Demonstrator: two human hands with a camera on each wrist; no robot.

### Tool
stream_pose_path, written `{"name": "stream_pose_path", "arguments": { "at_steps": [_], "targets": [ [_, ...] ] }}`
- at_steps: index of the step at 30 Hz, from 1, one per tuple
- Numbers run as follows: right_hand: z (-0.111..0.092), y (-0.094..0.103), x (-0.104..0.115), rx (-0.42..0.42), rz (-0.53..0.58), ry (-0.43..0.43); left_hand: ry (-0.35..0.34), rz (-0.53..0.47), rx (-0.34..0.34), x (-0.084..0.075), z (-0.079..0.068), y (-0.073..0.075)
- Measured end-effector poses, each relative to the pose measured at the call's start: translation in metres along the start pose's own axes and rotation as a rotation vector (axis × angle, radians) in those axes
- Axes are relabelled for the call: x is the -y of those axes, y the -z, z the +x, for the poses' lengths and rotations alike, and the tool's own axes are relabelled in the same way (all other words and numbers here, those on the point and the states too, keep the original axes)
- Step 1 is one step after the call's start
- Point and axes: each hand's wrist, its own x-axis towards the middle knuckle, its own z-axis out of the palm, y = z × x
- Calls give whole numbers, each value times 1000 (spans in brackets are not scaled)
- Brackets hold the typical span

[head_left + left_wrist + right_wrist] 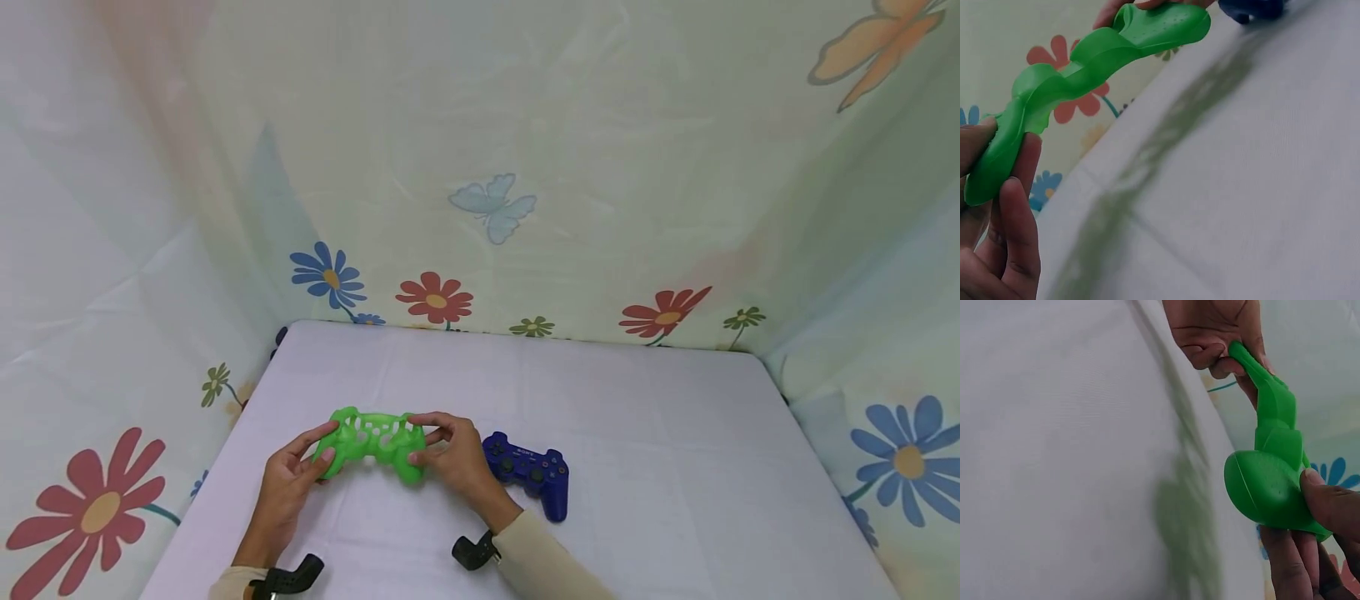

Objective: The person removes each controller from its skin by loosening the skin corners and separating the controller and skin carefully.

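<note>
A green silicone controller cover (367, 440), with cut-out holes across its face, is held above the table between both hands. My left hand (288, 475) pinches its left grip between thumb and fingers. At the other end, my right hand (457, 458) pinches the right grip, thumb on the near side and fingers at the top edge. In the left wrist view the cover (1072, 81) is off the cloth and casts a green shadow. A dark blue game controller (531, 471) lies on the table just right of my right hand.
White cloth covers the table (675, 467). Curtains with printed flowers and butterflies (492, 207) hang behind it and at both sides. A black wrist camera mount (474, 552) is strapped at the right wrist, another (296, 575) at the left.
</note>
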Motion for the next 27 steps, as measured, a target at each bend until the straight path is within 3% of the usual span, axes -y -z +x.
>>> {"name": "stream_pose_path", "arguments": {
  "at_steps": [10,19,27],
  "targets": [
    [3,-13,-21,-19,-156,-40,41,170,36,8,8,14],
    [6,-18,-34,-41,-208,-37,-119,468,-42,19,12,13],
    [6,-23,-39,-61,-265,4,-122,740,-120,17,12,8]
  ]
}}
